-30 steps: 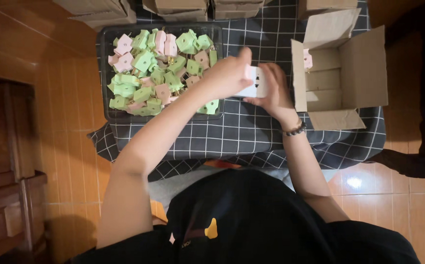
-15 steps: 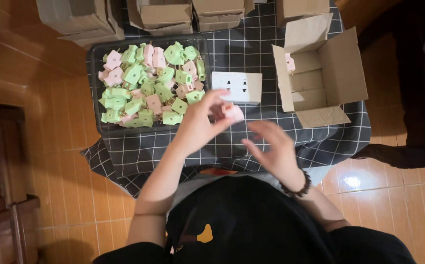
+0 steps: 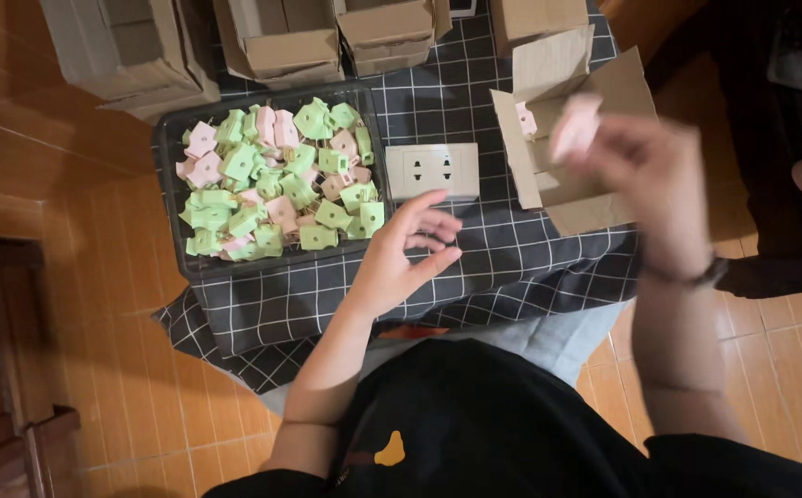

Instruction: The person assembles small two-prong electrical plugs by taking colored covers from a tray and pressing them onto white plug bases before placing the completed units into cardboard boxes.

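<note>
Right hand [image 3: 645, 171] is motion-blurred, raised over the open cardboard box [image 3: 594, 198] near the cloth's right edge; grip pinches a pale pink piece [image 3: 576, 124], shape hard to tell tbh. Left hand [image 3: 405, 254] hovers mid-cloth w/ fingers loosely spread, holding nothing, just below the white socket plate [image 3: 433, 171]. Tray [image 3: 175, 221] of green/pink pieces sits left.

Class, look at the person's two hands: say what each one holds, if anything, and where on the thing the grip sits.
The right hand pinches a small pale pink plastic piece by its lower edge, though blur hides detail. The left hand holds nothing.
</note>
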